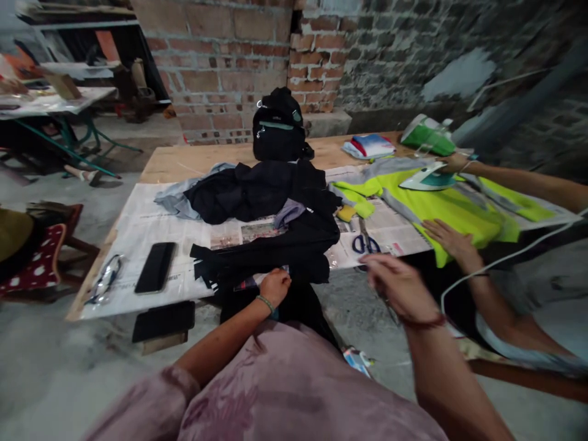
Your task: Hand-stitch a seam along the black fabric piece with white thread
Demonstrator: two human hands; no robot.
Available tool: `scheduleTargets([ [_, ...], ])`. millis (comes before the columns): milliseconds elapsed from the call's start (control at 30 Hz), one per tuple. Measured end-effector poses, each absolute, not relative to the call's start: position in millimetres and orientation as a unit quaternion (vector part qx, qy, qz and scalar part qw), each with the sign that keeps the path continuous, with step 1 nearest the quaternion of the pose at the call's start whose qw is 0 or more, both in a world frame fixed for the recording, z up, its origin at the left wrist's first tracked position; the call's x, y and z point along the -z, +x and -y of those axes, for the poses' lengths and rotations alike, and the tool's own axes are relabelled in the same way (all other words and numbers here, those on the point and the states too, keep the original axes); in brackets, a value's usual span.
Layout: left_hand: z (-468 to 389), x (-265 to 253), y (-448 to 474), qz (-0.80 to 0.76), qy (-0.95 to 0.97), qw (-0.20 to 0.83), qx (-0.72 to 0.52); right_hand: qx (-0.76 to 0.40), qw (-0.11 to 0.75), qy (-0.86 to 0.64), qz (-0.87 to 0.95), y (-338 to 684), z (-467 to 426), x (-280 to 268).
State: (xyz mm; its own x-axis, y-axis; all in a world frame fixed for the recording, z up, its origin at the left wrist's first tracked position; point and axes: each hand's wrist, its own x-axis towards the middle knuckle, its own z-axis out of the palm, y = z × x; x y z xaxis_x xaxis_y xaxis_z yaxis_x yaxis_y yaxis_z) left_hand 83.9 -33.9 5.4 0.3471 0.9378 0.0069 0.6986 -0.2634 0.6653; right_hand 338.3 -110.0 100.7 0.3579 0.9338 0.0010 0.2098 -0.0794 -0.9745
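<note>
A black garment (266, 248) lies bunched along the near edge of the table. My left hand (275, 286), with a beaded bracelet on its wrist, is closed at this near edge, and what its fingers pinch is hidden. Raised to the right, beyond the table edge, my right hand (402, 288) has its fingers curled and pressed together. It is slightly blurred, and anything small in it cannot be made out. Dark-handled scissors (366, 244) lie on the newspaper just past my right fingertips.
At the right a co-worker's hand holds an iron (427, 177) on a yellow-grey garment (459, 208); a white cord (500, 257) hangs near. A phone (156, 267) and glasses (106, 278) lie left. A black backpack (278, 128) stands behind. A stool (168, 321) is below the table.
</note>
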Motion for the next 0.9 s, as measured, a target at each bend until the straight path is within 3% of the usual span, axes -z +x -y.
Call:
scheduleTargets([
  [233, 45.0, -15.4, 70.9, -0.497, 0.714, 0.371, -0.324, -0.321, 0.448, -0.644, 0.530, 289.4, 54.0, -40.5],
  [367, 44.3, -4.1, 63.4, -0.540, 0.689, 0.428, -0.225, -0.277, 0.436, -0.646, 0.563, 292.9, 33.3, -38.3],
  [533, 42.8, 12.3, 69.8, -0.525, 0.751, 0.390, -0.087, -0.251, 0.458, -0.651, 0.551, 292.0, 10.8, -40.1],
  [700, 44.1, 5.9, 82.1, -0.533, 0.762, 0.363, -0.052, -0.284, 0.452, -0.657, 0.532, 295.5, -13.6, -21.6],
  [900, 35.6, -17.8, 90.3, -0.525, 0.759, 0.301, -0.239, -0.364, 0.478, -0.675, 0.429, 301.7, -25.1, 13.0],
])
